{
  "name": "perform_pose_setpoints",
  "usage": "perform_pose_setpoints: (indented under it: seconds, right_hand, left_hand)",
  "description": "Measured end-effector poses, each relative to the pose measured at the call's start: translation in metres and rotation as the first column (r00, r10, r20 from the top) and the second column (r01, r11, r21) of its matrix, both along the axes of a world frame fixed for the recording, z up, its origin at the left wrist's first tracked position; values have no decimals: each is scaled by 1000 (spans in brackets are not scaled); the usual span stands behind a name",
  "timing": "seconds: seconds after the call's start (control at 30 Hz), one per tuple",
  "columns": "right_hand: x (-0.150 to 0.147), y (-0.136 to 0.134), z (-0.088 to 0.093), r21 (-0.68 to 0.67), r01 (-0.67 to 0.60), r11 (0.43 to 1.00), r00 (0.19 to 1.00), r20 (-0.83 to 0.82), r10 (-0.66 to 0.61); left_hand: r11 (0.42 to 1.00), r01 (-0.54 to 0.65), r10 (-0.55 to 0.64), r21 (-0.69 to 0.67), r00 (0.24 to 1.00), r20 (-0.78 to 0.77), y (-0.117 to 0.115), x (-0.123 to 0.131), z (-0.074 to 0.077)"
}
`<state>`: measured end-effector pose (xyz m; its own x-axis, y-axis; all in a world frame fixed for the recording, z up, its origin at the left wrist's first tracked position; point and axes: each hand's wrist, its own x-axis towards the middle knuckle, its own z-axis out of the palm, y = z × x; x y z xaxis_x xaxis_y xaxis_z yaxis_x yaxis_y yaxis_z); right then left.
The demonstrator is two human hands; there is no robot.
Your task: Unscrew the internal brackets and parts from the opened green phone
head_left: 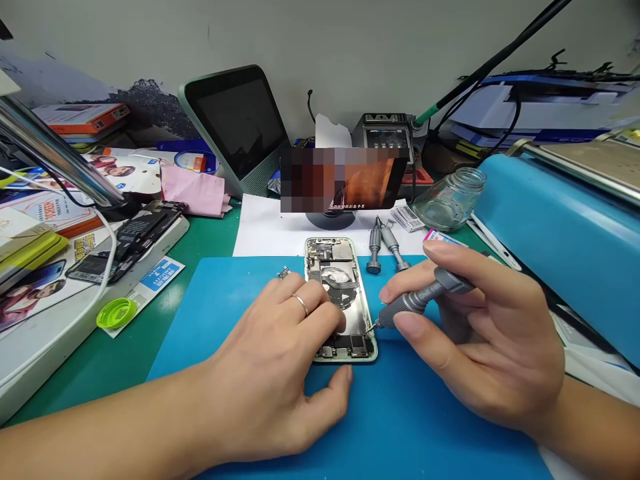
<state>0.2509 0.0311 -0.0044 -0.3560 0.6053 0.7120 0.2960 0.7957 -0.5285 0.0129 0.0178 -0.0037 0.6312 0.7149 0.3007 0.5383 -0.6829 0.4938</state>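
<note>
An opened smartphone (pixel 353 313) with a pale green frame lies on the blue mat, its inner parts bare. My left hand (pixel 280 353), a ring on one finger, steadies it: the curled fingers press over its left side and the thumb lies by its near edge. Some fingertips are hidden. In my right hand (pixel 493 333) is a grey precision screwdriver (pixel 407 307), pinched between thumb and fingers with the index finger on its end cap. It is tilted, and its tip meets the phone's right edge near the bottom. Behind the left fingers sits a small loose part (pixel 284 273).
Two more screwdrivers (pixel 375 247) stand beyond the phone, near a propped screen (pixel 370 180) playing video. A glass jar (pixel 450 200) lies tilted at right beside a blue machine (pixel 565 247). Left are another opened phone (pixel 133 240), a green cap (pixel 117 313) and a lamp post (pixel 65 153).
</note>
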Motion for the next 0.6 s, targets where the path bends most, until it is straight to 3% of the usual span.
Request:
perform_pose_setpoints:
  seconds: [0.43, 0.6]
  right_hand:
    - [-1, -1, 0, 13, -37, 999, 998, 51, 36]
    - [-1, 0, -1, 18, -35, 999, 998, 46, 34]
  left_hand:
    - [969, 199, -207, 144, 977, 42, 0, -3, 0]
    - [962, 229, -237, 150, 971, 33, 2, -3, 0]
